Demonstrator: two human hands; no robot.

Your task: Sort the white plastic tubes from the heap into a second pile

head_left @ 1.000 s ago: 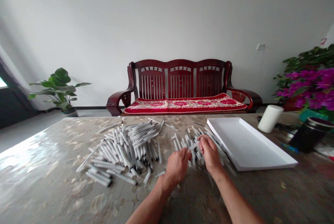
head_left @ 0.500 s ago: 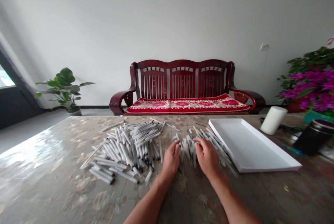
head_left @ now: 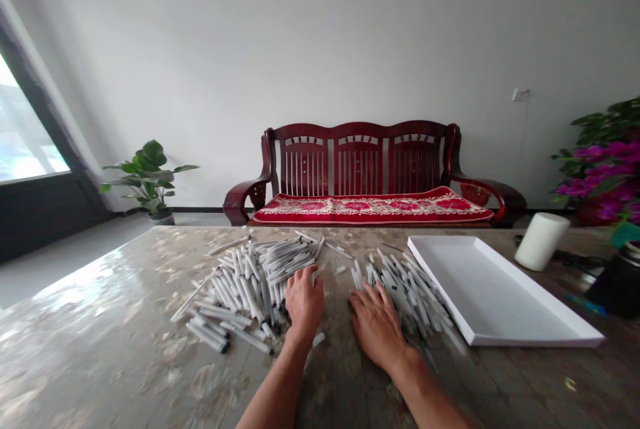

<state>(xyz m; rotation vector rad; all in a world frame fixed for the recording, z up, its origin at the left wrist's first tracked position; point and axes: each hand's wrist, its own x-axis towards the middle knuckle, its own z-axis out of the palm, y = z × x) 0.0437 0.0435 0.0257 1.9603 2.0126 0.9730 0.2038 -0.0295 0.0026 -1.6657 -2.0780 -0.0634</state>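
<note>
Two heaps of white pens lie on the marble table (head_left: 115, 322). My left hand (head_left: 304, 301) rests palm down on the right edge of the larger left heap (head_left: 250, 275), fingers stretched over the pens. Beside it my right hand (head_left: 376, 323) lies flat with fingers spread, touching the near left side of the smaller right heap (head_left: 405, 285). Neither hand grips a pen.
A shallow white tray (head_left: 495, 295) lies right of the pens. Behind it stand a white cylinder (head_left: 541, 241) and, at the right edge, a dark jar (head_left: 620, 279) and pink flowers (head_left: 603, 179). Past the table are a red wooden bench (head_left: 370, 172) and a potted plant (head_left: 147, 179).
Both hands moved left from the right heap. My left hand now lies on the left heap, and my right hand has flattened at the right heap's near edge. The view tilted upward.
</note>
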